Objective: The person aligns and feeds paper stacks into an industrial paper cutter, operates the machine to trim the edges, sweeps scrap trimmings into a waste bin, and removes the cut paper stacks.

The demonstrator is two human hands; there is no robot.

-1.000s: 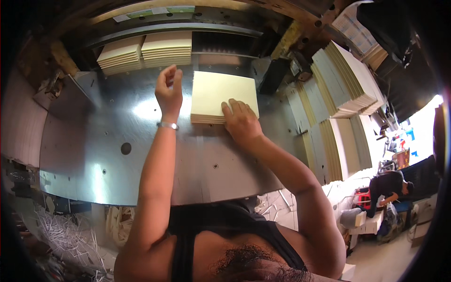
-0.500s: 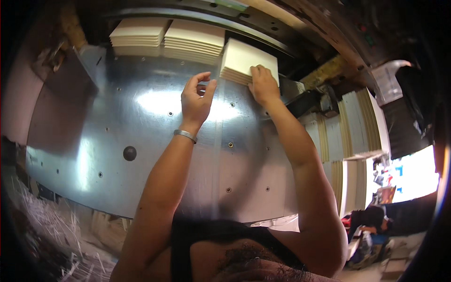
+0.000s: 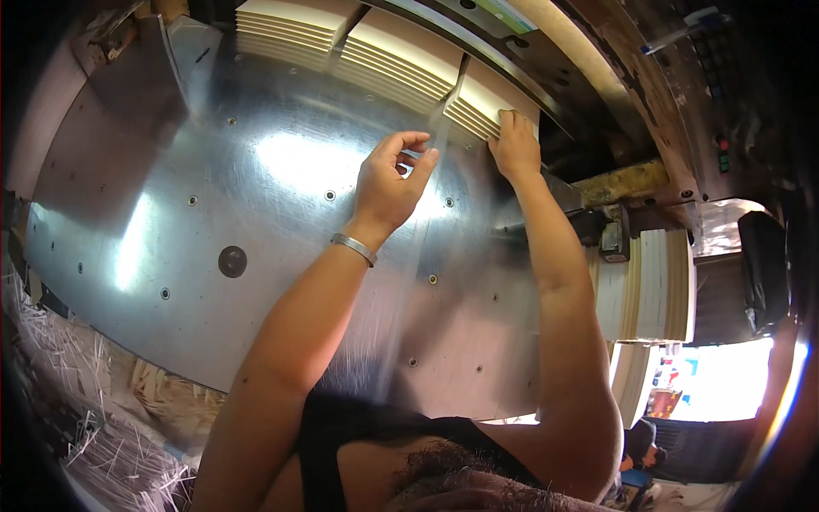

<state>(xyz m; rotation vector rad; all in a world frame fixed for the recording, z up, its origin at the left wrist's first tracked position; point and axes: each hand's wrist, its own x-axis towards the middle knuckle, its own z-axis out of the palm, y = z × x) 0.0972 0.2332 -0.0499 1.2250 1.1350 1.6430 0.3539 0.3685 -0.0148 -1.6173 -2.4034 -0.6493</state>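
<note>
Three stacks of cream, paper-like blocks stand in a row at the far edge of a metal table (image 3: 281, 256): the left stack (image 3: 286, 34), the middle stack (image 3: 401, 64) and the right stack (image 3: 482, 107). My right hand (image 3: 517, 147) is at the near right corner of the right stack, fingers over its top and thumb against its front side. My left hand (image 3: 394, 181) hovers over the table, nearer to me than the middle stack. Its fingers are curved, the thumb stands apart, and it holds nothing. A grey metal band (image 3: 353, 249) circles my left wrist.
Metal machine parts (image 3: 597, 102) overhang the far right. An upright plate (image 3: 141, 77) stands at the far left. More blocks are stacked (image 3: 653, 282) beyond my right arm. Paper strips (image 3: 102, 418) lie in a heap at the lower left.
My right hand has pushed the right stack back into line with the other two, close against the middle one. My left hand stays raised and empty. The whole view has turned somewhat.
</note>
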